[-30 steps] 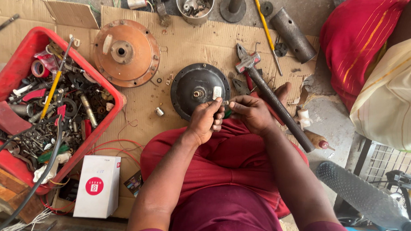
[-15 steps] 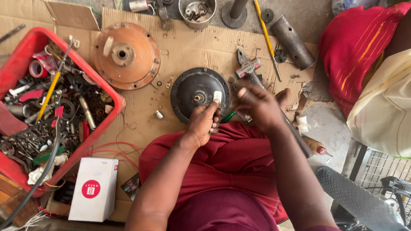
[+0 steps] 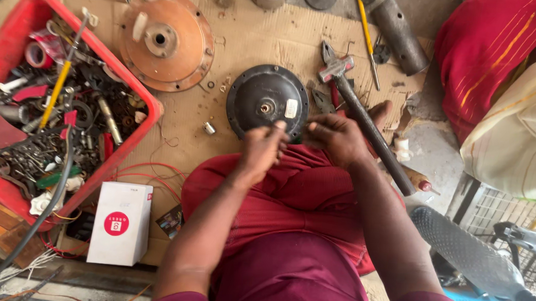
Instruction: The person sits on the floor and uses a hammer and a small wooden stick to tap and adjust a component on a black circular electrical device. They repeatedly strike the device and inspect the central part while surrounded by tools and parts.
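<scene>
Black round metal cover [image 3: 266, 100] | on cardboard | left hand [image 3: 262, 150], right hand [image 3: 335, 138] curled at rim; grip contents unclear

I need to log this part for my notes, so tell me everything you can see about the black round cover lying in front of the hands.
The black round cover is a dark, domed metal-looking disc, dusty and scuffed, lying flat on the cardboard. It has a small hub hole at its centre and a small pale sticker to the right of it. Its near edge is hidden by the left hand and right hand, whose fingers are at its rim. An orange disc lies apart, up left.
</scene>
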